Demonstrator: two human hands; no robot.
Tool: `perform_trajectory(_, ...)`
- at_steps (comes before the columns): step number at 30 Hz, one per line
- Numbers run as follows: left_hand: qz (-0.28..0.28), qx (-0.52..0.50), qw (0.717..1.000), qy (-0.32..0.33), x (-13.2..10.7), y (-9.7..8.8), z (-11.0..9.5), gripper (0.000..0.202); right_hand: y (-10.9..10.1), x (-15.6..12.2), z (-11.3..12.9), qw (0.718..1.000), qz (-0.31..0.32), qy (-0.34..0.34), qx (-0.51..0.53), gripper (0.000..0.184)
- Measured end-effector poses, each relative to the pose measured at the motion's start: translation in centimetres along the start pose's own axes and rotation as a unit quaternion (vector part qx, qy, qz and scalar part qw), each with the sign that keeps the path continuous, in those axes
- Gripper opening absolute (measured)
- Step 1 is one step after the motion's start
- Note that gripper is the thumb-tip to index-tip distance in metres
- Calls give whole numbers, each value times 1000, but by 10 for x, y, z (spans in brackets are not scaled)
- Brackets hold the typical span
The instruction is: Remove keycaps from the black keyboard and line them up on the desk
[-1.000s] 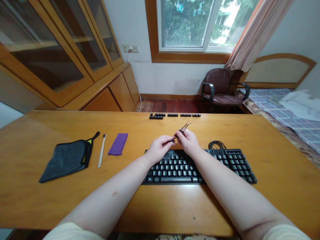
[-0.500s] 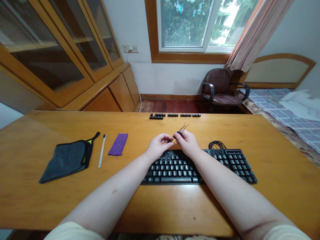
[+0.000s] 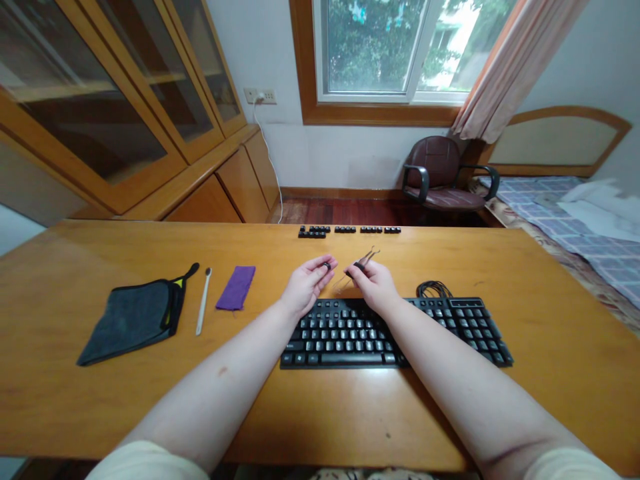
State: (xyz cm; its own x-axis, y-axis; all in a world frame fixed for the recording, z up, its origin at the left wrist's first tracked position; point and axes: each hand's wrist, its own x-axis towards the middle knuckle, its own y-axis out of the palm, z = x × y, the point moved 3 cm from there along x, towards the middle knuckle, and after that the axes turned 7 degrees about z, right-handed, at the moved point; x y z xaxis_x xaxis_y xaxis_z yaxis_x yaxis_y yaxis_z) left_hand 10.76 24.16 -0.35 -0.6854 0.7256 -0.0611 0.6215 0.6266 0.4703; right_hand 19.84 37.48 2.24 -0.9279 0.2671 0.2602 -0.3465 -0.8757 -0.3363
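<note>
My left hand [image 3: 305, 283] hovers above the far edge of the black keyboard [image 3: 395, 330], fingers pinched on a small black keycap [image 3: 327, 265]. My right hand [image 3: 374, 283] is beside it, closed on a wire keycap puller [image 3: 361, 261] whose thin wire loops point up and away. The two hands are a little apart. A row of removed black keycaps [image 3: 349, 231] lies along the far edge of the wooden table [image 3: 100, 393].
To the left lie a dark grey pouch [image 3: 133, 319], a thin white brush [image 3: 203, 301] and a purple cloth [image 3: 237, 287]. A coiled black cable [image 3: 434, 288] sits behind the keyboard. Beyond the table are wooden cabinets, a brown chair [image 3: 440, 173] and a bed.
My hands have drawn apart: the left one moved left and up with the keycap, off the puller in my right hand. The head view shifted slightly.
</note>
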Motion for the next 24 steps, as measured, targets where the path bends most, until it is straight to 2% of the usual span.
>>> perform_trajectory(4,43,8,999,18,-2,4,-1,34,3,2,-3,999,23,6,30,35)
perform_trajectory(8,57,34,997,39,-3,6,1,34,10,3,-12,992,62,50,97,35)
perform_trajectory(11,70,98,991,48,-3,7,4,32,15,3,-16,984,99,76,125,34)
perform_trajectory(14,67,190,977,75,-3,8,5,29,16,3,-16,982,109,81,131,33)
perform_trajectory(18,33,325,940,98,-6,8,4,32,15,3,-17,984,105,79,124,33)
perform_trajectory(22,5,484,869,103,-8,9,0,30,15,3,-19,986,103,81,101,34)
perform_trajectory(24,2,522,847,106,-8,9,-2,28,15,3,-20,987,104,84,88,34)
